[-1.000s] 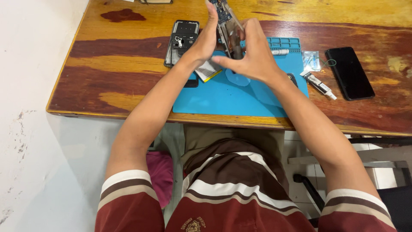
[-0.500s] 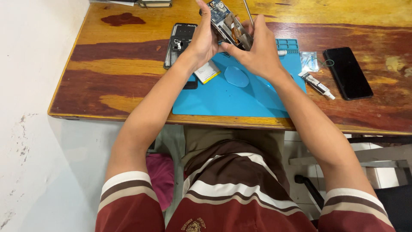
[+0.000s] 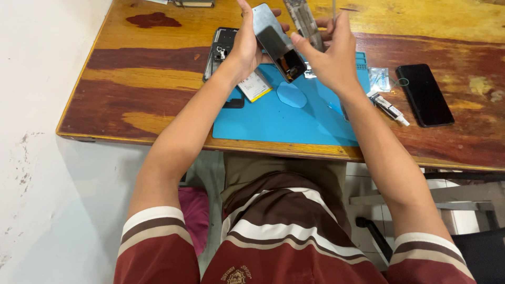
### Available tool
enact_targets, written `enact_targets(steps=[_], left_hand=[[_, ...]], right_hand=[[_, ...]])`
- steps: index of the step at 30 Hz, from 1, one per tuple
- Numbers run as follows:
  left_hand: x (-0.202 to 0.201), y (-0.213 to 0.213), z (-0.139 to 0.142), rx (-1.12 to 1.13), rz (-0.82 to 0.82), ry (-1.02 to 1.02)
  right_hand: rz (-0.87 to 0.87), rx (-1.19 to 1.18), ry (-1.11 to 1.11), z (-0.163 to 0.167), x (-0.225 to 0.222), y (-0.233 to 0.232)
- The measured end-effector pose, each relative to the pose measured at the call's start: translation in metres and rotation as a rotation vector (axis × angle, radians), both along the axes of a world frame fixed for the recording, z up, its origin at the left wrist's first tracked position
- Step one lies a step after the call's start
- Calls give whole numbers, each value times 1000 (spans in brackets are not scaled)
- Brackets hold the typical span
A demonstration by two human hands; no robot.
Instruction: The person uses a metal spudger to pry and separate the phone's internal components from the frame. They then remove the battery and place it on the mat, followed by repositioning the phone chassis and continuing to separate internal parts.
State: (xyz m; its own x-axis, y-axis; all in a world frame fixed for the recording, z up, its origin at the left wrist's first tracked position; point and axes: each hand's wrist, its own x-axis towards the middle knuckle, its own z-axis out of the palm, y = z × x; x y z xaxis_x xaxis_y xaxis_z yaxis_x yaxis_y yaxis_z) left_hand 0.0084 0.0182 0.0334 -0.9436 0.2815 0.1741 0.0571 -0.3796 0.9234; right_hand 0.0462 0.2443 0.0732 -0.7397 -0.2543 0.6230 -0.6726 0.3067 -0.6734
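Observation:
My left hand (image 3: 247,44) holds a phone screen panel (image 3: 276,42) tilted up above the blue work mat (image 3: 279,118). My right hand (image 3: 329,55) pinches the panel's lower edge and also touches a grey phone frame (image 3: 304,21) that stands upright behind it. An opened phone body (image 3: 222,47) with bare insides lies on the table just left of my left hand. A white and yellow flat piece (image 3: 254,85) rests on the mat under my left wrist.
A black phone (image 3: 425,94) lies face up at the right of the wooden table (image 3: 137,100). A small glue tube (image 3: 388,108) and a clear plastic bag (image 3: 380,79) lie beside the mat. A blue pick-shaped piece (image 3: 291,94) sits on the mat.
The screen panel has come apart from the frame and now tilts toward me in my left hand. Both hands have shifted slightly.

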Motion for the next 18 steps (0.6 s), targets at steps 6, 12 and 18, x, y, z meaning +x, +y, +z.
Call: enact_targets(steps=[6,12,18], left_hand=[[-14,-24,0,-151,65,-21],[-16,-47,13,-300,215,82],[-3,-56,28,-392,272,6]], right_hand=[[-19,-114,104,2,-3,5],[30,-111,137,1,-4,5],[12,-71,171,2,-1,2]])
